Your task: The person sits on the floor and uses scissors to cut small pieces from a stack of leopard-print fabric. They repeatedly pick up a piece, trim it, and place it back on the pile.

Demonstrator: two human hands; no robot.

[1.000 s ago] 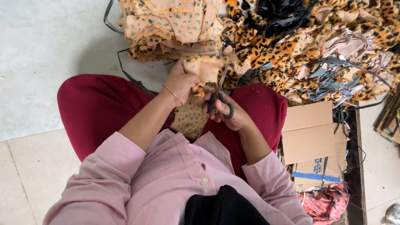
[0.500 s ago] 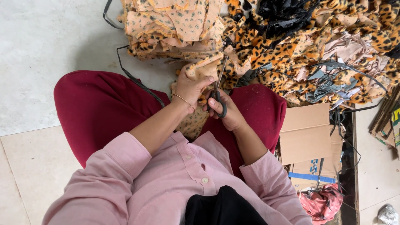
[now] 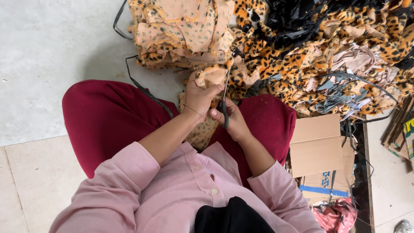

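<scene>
I see a flattened cardboard box (image 3: 317,144) lying on the floor beside my right knee, with more folded cardboard under it; nothing sits in it. Just below it is a crumpled red bag (image 3: 334,215), contents not clear to me. My left hand (image 3: 200,97) is curled round a piece of leopard-print fabric (image 3: 211,77), thumb and fingers pinching its upper edge above my lap. My right hand (image 3: 230,121) is closed through the dark handles of a pair of scissors (image 3: 224,101), blades pointing up and away from me, lying against the fabric right beside the left hand's fingers; I cannot tell how far the blades are parted. A thin bangle (image 3: 195,111) circles my left wrist. Both forearms come out of pink sleeves, meeting between red-trousered knees. Ahead lies a stack of cut pieces (image 3: 181,30) and, to the right, a wide heap of leopard-print scraps (image 3: 327,47) with black and grey strips mixed in. The floor (image 3: 47,56) is pale grey concrete, with light tiles nearer me
</scene>
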